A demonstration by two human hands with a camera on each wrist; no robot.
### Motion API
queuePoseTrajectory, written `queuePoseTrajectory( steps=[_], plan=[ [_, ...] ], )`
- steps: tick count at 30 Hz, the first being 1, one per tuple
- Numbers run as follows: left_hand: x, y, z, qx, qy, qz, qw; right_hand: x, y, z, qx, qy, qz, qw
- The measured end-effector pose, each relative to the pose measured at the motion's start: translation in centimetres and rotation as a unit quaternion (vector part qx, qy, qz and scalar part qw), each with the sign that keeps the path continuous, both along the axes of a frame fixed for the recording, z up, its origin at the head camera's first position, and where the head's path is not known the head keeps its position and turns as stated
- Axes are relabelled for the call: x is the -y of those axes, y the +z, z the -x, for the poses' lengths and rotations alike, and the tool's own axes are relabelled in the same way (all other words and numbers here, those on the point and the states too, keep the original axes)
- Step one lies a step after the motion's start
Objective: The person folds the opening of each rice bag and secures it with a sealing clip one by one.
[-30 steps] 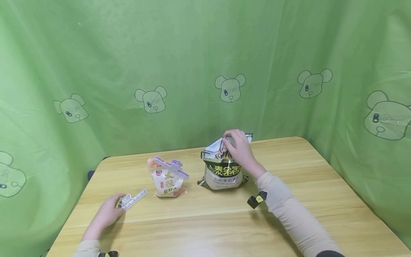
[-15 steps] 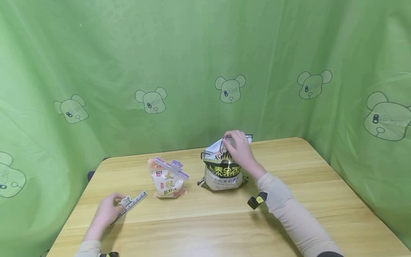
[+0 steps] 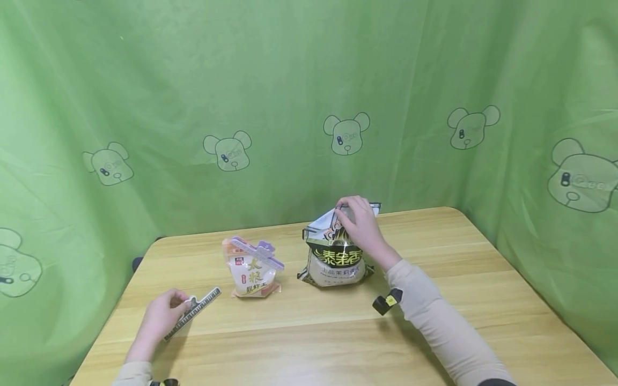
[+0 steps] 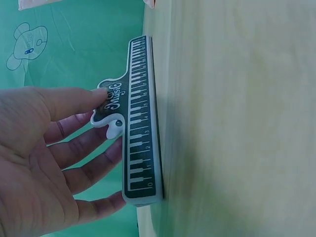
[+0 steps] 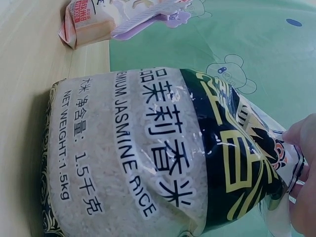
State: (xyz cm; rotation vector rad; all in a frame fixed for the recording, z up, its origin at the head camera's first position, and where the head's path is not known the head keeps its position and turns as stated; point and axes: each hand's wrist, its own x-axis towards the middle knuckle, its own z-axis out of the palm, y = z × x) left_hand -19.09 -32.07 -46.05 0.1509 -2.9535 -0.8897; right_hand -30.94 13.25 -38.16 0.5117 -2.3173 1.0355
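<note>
My left hand (image 3: 161,316) pinches the handle of a black-and-white clip (image 4: 139,118) with piano keys, ruler numbers and "Music" printed on it. In the left wrist view the thumb lies on the handle's printed face, the other fingers are behind it, and the clip's long edge is at the tabletop. At the back centre stands a bag of jasmine rice (image 5: 123,148), its top folded over. The right hand (image 3: 359,222) grips that folded top between thumb and fingers; some fingertips are hidden behind the bag.
Left of the rice bag stands a smaller pink-and-white bag (image 3: 247,276), its top held by a purple clip (image 3: 258,252). Both are on a wooden table (image 3: 309,332). A green curtain (image 3: 289,80) with bear-head prints surrounds the table's back and sides.
The left hand has turned the clip from its pale side up to its dark keyboard face, and the thumb has come onto the handle. The right hand stays on the rice bag.
</note>
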Motion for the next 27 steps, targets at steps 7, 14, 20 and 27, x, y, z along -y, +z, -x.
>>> queuePoseTrajectory(
  steps=[7,14,20,27],
  plan=[
    [-0.3,0.5,-0.2,-0.023,-0.006,-0.002,0.9997,-0.1,-0.1,0.1,-0.002,0.002,0.002,1.0000],
    [-0.5,0.8,-0.4,-0.048,-0.008,-0.007,0.9988,-0.1,-0.1,0.0,0.000,0.005,0.004,1.0000],
    [-0.4,1.0,-0.4,-0.054,0.001,-0.008,0.9985,-0.1,-0.1,0.0,-0.001,0.005,0.004,1.0000],
    [-0.3,1.6,-0.4,-0.065,0.006,-0.020,0.9977,-0.1,-0.2,0.2,-0.005,0.004,0.002,1.0000]
  ],
)
